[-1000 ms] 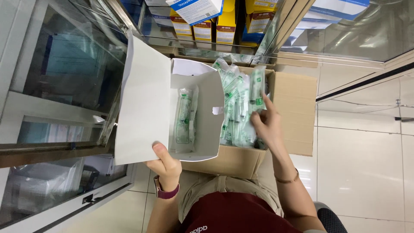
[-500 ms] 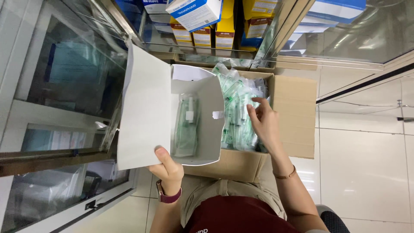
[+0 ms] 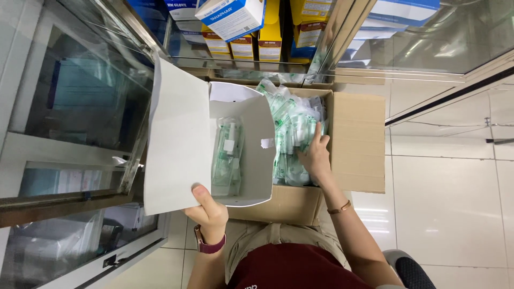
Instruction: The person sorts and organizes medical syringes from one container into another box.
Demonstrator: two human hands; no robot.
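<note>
A person's left hand (image 3: 210,210) grips an open white box (image 3: 235,152), while the right hand (image 3: 315,157), just beside it, rests fingers spread on plastic packets (image 3: 292,123) in a cardboard box (image 3: 357,142).

maroon top, khaki trousers, maroon watch strap (image 3: 210,247), thin bracelet (image 3: 339,208).

Pretty cramped in the cardboard carton (image 3: 356,144): stuffed with sealed packets (image 3: 292,134), right hand (image 3: 316,158) already wedged in among them. White box (image 3: 241,155) held up by left hand (image 3: 211,211) blocks the carton's near-left side. Glass cabinet door (image 3: 80,101) hemming in the left. Open tiled floor (image 3: 450,203) on the right.
</note>
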